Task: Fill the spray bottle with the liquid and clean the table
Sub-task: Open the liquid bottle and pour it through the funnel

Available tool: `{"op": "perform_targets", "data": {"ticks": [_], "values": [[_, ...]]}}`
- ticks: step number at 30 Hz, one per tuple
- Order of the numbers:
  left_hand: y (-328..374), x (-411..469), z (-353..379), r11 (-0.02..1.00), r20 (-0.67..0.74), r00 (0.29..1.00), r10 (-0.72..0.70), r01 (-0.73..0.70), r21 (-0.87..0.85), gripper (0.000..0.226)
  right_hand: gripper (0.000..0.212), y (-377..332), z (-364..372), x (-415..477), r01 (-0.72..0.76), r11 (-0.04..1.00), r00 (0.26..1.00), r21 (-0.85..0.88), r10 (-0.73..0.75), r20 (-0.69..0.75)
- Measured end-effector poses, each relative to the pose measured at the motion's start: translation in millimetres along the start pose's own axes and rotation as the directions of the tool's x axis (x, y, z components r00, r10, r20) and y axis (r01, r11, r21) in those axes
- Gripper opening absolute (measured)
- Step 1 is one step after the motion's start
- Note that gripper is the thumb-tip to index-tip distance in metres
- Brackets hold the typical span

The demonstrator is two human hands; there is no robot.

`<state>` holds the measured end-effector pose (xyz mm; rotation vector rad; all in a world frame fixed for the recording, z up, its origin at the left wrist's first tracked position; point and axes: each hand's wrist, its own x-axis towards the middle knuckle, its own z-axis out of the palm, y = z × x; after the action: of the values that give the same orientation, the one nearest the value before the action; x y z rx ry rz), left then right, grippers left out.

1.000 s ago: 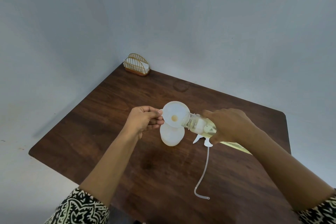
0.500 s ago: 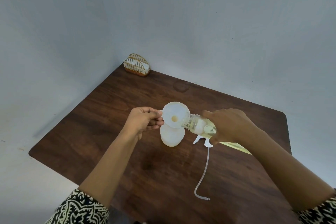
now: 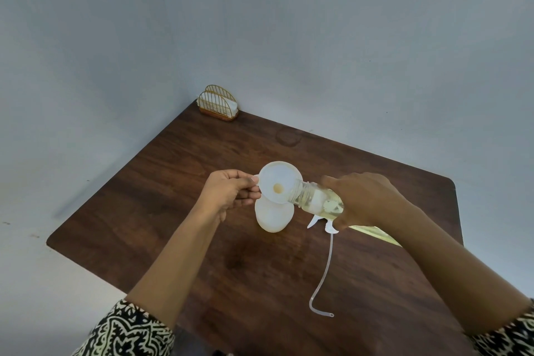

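Observation:
A white translucent spray bottle (image 3: pixel 273 217) stands near the middle of the dark wooden table (image 3: pixel 161 199), with a white funnel (image 3: pixel 277 180) seated in its neck. My left hand (image 3: pixel 229 192) pinches the funnel's small handle at its left rim. My right hand (image 3: pixel 365 199) grips a clear bottle (image 3: pixel 316 201) of pale yellow liquid, tipped on its side with its mouth over the funnel's right rim. A little yellow liquid sits at the funnel's hole. The white spray head (image 3: pixel 323 222) with its long dip tube (image 3: pixel 323 277) lies on the table below my right hand.
A gold wire napkin holder (image 3: pixel 218 102) with white napkins stands at the table's far left corner against the grey wall. A faint ring mark (image 3: pixel 289 136) shows on the wood behind the funnel. Something pale yellow (image 3: pixel 375 234) lies under my right forearm.

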<state>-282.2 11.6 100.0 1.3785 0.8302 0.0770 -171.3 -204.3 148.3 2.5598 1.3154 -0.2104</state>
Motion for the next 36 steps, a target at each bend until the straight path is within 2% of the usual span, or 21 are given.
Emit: {"op": "perform_targets", "data": {"ticks": [36], "values": [[-0.8, -1.8, -1.0, 1.0, -0.01, 1.0, -0.007, 0.007, 0.004, 0.005, 0.063, -0.9, -1.5, -1.6, 0.009, 1.0, 1.0, 0.007, -0.009, 0.003]]}}
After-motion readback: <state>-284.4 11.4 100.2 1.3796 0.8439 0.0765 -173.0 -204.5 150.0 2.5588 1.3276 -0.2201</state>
